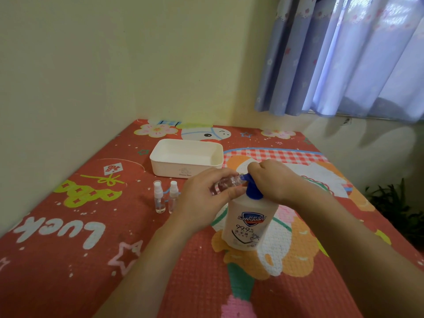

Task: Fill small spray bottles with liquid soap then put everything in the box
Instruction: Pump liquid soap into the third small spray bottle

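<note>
A white Safeguard soap bottle [249,223] with a blue pump [253,191] stands on the red patterned mat. My left hand [204,196] holds a small clear spray bottle [226,183] tilted on its side, its open mouth touching the pump's nozzle. My right hand [273,180] rests on top of the pump head. Two more small clear spray bottles [160,197] [173,196] with white caps stand upright side by side to the left. An open white box [185,158] sits behind them with nothing visible inside.
The mat [91,249] lies in a corner against cream walls. A blue curtain [344,56] hangs at the back right. A green plant [394,203] stands off the mat's right edge.
</note>
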